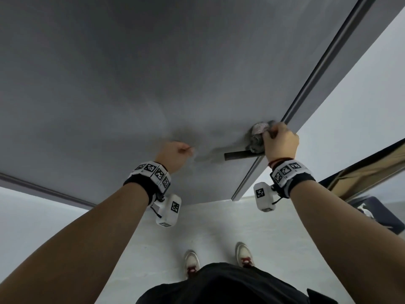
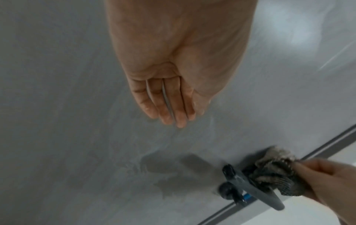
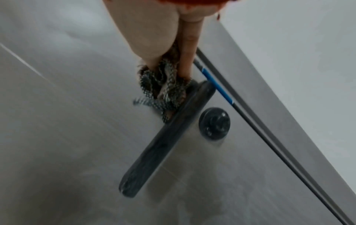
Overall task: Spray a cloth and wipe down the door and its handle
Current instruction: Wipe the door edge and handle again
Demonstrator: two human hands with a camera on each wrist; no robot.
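A flat grey door [image 1: 153, 73] fills the view above a pale floor [image 1: 208, 227]. The right hand [image 1: 280, 142] grips a bunched grey-and-white woven cloth [image 1: 258, 134] against the pivot end of the dark lever handle [image 3: 165, 140], just beside the door's edge. The left hand [image 2: 169, 85] holds nothing; its straight fingers [image 2: 181, 112] seem to touch the door, though blur leaves contact uncertain. A round dark lock [image 3: 214, 123] sits just beside the handle.
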